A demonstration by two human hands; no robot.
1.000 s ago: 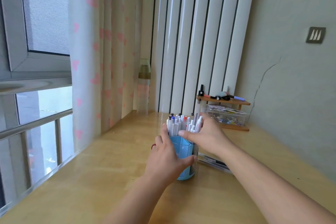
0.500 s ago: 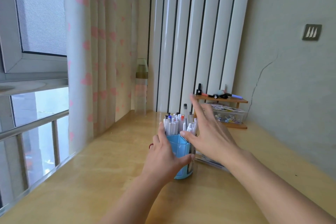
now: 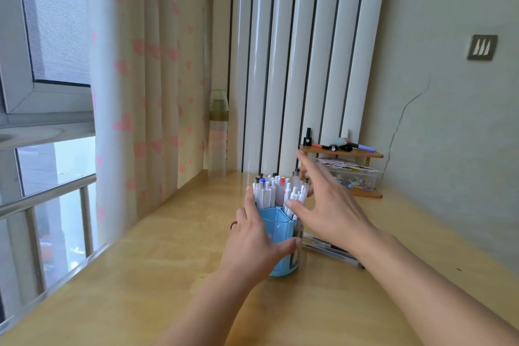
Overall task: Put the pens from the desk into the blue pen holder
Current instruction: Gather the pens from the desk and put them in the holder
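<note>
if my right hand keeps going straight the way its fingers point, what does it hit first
Probably the small wooden shelf by the wall, or the clear box under it. The right hand points up and away past the pens; depth is unclear.

Centre of your frame: pen holder (image 3: 282,229) on the desk (image 3: 140,275), pens (image 3: 276,191) inside. Your left hand (image 3: 257,244) on its left, right hand (image 3: 327,209) at its right. Small shelf (image 3: 341,153) behind, right; window (image 3: 47,64) at left.
</note>
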